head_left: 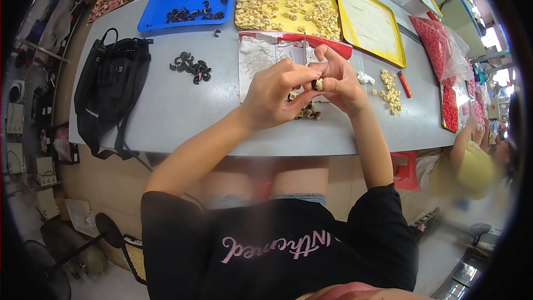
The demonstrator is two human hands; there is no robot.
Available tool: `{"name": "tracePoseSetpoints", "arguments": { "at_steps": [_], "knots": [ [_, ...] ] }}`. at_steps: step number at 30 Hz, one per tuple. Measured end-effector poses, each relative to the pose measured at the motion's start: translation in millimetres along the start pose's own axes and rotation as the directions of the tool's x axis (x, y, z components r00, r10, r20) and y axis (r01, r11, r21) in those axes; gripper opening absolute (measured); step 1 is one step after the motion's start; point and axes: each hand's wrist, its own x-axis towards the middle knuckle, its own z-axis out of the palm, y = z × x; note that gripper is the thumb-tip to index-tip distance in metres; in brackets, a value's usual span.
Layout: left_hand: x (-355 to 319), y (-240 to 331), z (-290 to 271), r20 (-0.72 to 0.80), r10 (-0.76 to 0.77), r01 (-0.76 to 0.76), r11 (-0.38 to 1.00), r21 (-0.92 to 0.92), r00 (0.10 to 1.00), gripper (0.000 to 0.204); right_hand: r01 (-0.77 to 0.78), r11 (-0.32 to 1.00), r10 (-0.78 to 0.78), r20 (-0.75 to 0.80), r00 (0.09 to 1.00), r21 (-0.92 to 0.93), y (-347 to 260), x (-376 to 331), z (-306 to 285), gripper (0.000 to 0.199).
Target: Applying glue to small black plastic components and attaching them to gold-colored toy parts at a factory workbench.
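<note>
My left hand (277,90) and my right hand (343,82) meet over the near middle of the table, fingers pinched together. Between their fingertips is a small black and cream plastic piece (318,84), partly covered by the fingers. Just below the hands lie several dark and cream pieces (308,114), partly hidden by my left hand. A loose pile of black curved pieces (191,68) rests to the left. Small cream pieces (391,95) are scattered to the right. Behind my hands sits a flat white box (252,58) with a red edge, smeared with white.
Across the back stand a blue tray (152,14) with black pieces, a yellow tray (286,3) of cream pieces and a yellow-rimmed tray (371,22). A black bag (108,91) lies left. Right are a red stick-like object (405,84), pink-filled bags (438,41) and another person (472,166).
</note>
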Motion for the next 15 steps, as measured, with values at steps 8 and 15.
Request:
{"name": "tracePoseSetpoints", "arguments": {
  "at_steps": [8, 15],
  "knots": [
    [-1.7, 1.1, -4.7, 0.069, 0.041, -0.042, 0.999, 0.020, 0.997, 0.060, -0.041, 0.999, 0.042, 0.025, 0.999, -0.035, -0.4, -0.4, 3.0, 0.047],
    [-2.0, 6.2, -5.0, 0.082, 0.001, -0.003, 1.000, 0.024, 0.997, 0.062, -0.066, 0.998, 0.066, 0.025, 0.997, -0.001, -1.7, -0.5, 5.1, 0.047]
  ]
}}
